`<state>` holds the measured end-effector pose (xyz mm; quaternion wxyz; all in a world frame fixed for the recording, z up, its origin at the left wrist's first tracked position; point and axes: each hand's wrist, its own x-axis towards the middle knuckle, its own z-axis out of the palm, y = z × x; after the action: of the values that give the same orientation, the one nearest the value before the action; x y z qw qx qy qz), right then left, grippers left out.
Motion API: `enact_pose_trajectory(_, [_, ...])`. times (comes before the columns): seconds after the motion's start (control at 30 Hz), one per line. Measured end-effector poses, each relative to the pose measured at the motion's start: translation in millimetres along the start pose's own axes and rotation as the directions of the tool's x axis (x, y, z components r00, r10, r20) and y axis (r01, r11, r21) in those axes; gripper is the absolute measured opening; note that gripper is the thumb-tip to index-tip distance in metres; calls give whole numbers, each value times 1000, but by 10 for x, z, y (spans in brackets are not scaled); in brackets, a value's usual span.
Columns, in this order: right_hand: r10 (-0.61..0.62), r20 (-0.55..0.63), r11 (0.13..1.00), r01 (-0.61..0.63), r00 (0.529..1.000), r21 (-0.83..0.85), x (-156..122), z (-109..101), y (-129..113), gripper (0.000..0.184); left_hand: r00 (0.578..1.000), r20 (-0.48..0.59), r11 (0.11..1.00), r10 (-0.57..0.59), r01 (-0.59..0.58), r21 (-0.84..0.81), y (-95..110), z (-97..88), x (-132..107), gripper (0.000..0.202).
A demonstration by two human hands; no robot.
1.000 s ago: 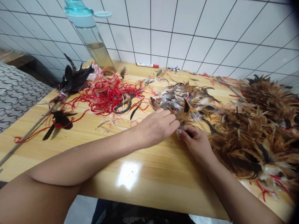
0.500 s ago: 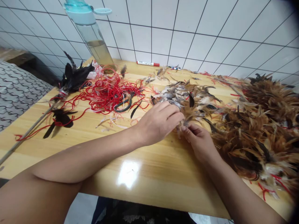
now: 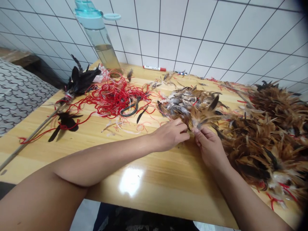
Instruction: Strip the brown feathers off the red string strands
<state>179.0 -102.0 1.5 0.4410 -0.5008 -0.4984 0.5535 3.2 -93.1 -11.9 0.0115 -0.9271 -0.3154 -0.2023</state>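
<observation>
I read bare left hand (image 3: 169, 136) curled beside brown-grey feather tuft (image 3: 201, 120), grip unclear; bare right hand (image 3: 209, 147) pinching tuft, fingertips together, at front of loose speckled feather heap (image 3: 181, 104); tangled red string (image 3: 115, 99) left of heap.

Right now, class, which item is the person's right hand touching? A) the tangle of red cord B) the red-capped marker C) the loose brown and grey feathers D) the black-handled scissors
C: the right hand pinches the loose brown and grey feathers at the near edge of the pile.
</observation>
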Motion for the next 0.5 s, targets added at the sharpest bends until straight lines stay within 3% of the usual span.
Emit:
enact_pose_trajectory(0.13, [-30,-7,999,30,1000,-38,-6,-1,13,29,999,-23,998,-25,23,-58,-18,-98,-3,21])
enact_pose_trajectory(0.33, [-78,-4,985,76,997,-153,-34,18,-5,34,965,-138,944,-223,179,-276,-100,-312,8,18])
enact_pose_trajectory(0.5, [-89,14,975,90,996,-205,-27,-7,75,35,975,-121,946,-186,144,-291,-117,-333,10,19])
